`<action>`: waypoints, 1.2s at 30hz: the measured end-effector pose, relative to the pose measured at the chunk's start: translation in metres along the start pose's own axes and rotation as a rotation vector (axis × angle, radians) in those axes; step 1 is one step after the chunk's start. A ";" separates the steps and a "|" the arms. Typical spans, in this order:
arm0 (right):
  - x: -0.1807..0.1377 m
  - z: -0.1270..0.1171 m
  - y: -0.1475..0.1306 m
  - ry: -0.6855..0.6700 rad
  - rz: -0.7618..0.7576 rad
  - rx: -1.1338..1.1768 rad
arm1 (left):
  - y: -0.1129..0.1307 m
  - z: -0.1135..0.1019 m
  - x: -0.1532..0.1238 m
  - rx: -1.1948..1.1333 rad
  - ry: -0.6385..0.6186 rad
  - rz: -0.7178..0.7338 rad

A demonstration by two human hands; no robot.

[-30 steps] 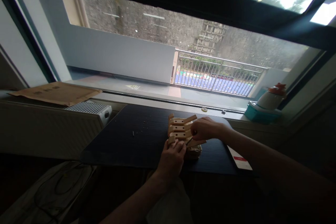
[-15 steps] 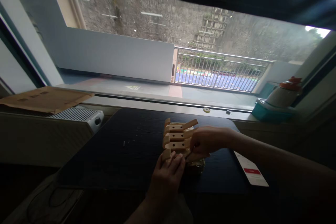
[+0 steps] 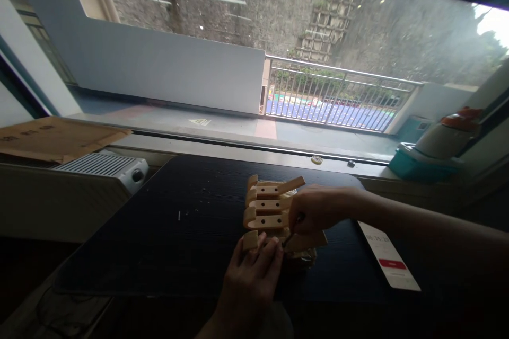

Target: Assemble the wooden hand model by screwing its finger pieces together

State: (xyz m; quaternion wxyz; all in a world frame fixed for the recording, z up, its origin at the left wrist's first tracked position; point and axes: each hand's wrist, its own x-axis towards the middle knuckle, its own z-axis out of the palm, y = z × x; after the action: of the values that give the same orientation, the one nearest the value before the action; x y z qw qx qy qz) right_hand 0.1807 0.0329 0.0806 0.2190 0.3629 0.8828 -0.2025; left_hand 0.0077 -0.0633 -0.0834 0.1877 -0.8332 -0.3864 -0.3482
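In the head view, the left hand's (image 3: 252, 278) fingers grasped the nearest wooden piece (image 3: 250, 241), in a row of similar pieces (image 3: 269, 205) on the dark desk (image 3: 151, 254). The right hand's (image 3: 316, 207) fingers clenched a thin tool (image 3: 290, 238), tip beside the left fingers.

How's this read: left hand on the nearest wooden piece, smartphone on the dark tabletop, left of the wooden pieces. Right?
One slip: the smartphone is right of the wooden pieces, as the head view shows. Left hand on the nearest piece and dark tabletop stand.
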 end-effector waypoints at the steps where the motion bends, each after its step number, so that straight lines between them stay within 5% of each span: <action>1: 0.004 -0.001 0.005 -0.043 0.014 0.095 | 0.000 0.000 0.000 0.001 0.001 0.005; 5: 0.012 0.000 0.014 -0.098 0.021 0.250 | 0.000 -0.001 0.001 -0.005 0.011 0.006; 13: 0.000 -0.003 -0.015 -0.009 0.044 -0.019 | 0.001 -0.003 0.003 -0.033 -0.031 -0.010; 27: 0.003 -0.001 -0.014 -0.007 0.045 0.042 | 0.000 0.002 0.003 -0.012 0.024 0.001; 36: 0.017 -0.014 -0.055 0.012 -0.015 -0.420 | 0.001 0.001 0.002 -0.012 -0.018 -0.029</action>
State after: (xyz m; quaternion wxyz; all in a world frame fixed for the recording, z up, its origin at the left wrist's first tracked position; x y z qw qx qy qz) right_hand 0.1257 0.0134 0.0939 0.2829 0.3038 0.9097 -0.0136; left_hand 0.0102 -0.0622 -0.0831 0.1742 -0.8318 -0.3980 -0.3455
